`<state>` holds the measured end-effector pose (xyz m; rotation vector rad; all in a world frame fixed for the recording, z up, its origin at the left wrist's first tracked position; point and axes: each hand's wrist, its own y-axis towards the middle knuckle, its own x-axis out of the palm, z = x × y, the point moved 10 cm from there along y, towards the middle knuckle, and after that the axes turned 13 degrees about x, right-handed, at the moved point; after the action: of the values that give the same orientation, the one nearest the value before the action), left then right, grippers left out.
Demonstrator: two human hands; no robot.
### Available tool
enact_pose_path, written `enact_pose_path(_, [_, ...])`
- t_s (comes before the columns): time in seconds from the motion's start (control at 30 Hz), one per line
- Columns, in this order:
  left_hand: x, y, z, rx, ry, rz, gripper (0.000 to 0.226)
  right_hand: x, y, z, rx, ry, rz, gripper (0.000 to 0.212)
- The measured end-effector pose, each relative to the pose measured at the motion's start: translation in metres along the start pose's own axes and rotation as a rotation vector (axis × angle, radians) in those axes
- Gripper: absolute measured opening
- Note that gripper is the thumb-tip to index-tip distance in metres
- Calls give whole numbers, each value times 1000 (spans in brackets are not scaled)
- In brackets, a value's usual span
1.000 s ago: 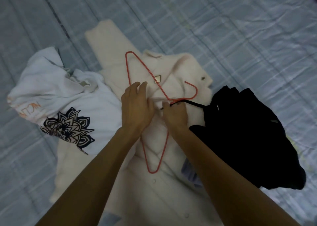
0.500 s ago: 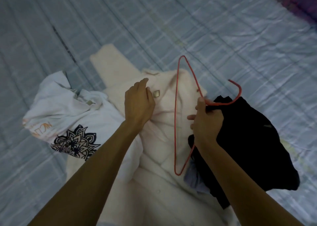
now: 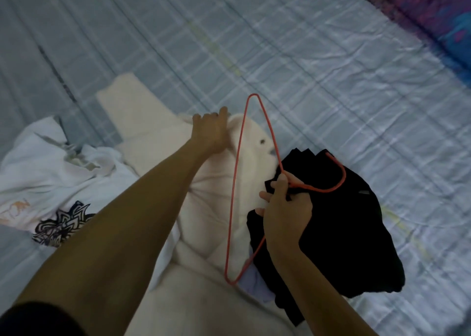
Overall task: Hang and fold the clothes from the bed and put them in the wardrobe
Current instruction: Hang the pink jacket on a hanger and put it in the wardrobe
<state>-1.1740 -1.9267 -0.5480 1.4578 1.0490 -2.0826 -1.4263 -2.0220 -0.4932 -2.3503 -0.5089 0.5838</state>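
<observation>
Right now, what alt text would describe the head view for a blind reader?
The right hand grips a red wire hanger by its neck over a cream coat on the bed, while the left hand touches the coat's collar; a black garment lies beside.

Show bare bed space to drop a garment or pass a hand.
Free: wide bare bedsheet beyond the cream coat and black garment, up to the patterned fabric top right; also the strip right of the black garment. Crowded: near middle, where white printed shirt, coat, black garment and red hanger overlap.

Left hand point(image 3: 209, 131) farther up coat point(image 3: 211, 203)
</observation>
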Motion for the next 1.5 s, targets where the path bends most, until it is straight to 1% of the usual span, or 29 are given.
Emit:
enact_pose_path(0.07, [-16, -5, 4, 21, 37, 40, 29, -4, -4, -5, -9, 16, -18, 13])
enact_pose_path(0.1, [-25, -10, 5, 28, 15, 69, 20, -6, -6, -8, -9, 26, -23, 12])
enact_pose_path(0.17, [-54, -28, 1, 10, -69, 160, 15, -11, -15, -15, -5, 47, -44, 13])
enact_pose_path(0.27, [-105, -66, -13, -81, -141, 300, 10, -13, -38, -30, 2, 74, -121, 11])
enact_pose_path(0.43, [-174, -143, -24, -161, -150, 418, 13, -25, -87, -54, 61, 125, -238, 20])
enact_pose_path(0.53, [-217, -196, -31, -226, -151, 524, 14, -36, -118, -55, 141, 142, -309, 17])
enact_pose_path(0.63, [-263, -253, -38, -271, -132, 622, 17, -43, -151, -41, 309, 178, -426, 17])
enact_pose_path(0.7, [-292, -294, -41, -300, -142, 708, 21, -42, -176, -30, 444, 177, -544, 17])
enact_pose_path(0.8, [-330, -353, -39, -336, -166, 823, 22, -42, -218, -21, 603, 212, -723, 11])
enact_pose_path(0.83, [-342, -372, -38, -355, -174, 861, 23, -46, -232, -20, 629, 210, -759, 10])
enact_pose_path(0.93, [-374, -430, -33, -437, -209, 968, 29, -61, -271, -23, 684, 170, -853, 23])
enact_pose_path(1.0, [-392, -466, -27, -475, -222, 1019, 33, -70, -300, -26, 725, 160, -939, 25])
enact_pose_path(1.07, [-407, -496, -16, -458, -220, 1064, 32, -80, -322, -30, 734, 191, -973, 27])
enact_pose_path(1.17, [-428, -531, 9, -371, -208, 1097, 31, -94, -356, -36, 735, 240, -1011, 26])
enact_pose_path(1.23, [-443, -556, 25, -345, -208, 1125, 32, -102, -381, -46, 700, 248, -1063, 26])
enact_pose_path(1.27, [-452, -571, 31, -346, -205, 1145, 32, -106, -393, -55, 653, 230, -1087, 26])
enact_pose_path(1.33, [-468, -602, 38, -368, -192, 1176, 29, -120, -416, -78, 472, 135, -1084, 20])
enact_pose_path(1.4, [-485, -636, 39, -398, -192, 1206, 25, -138, -431, -109, 158, 8, -1010, 14])
enact_pose_path(1.47, [-497, -669, 39, -429, -183, 1213, 19, -157, -451, -138, -207, -100, -919, 17])
enact_pose_path(1.5, [-501, -684, 39, -444, -182, 1214, 16, -162, -463, -146, -333, -114, -914, 19])
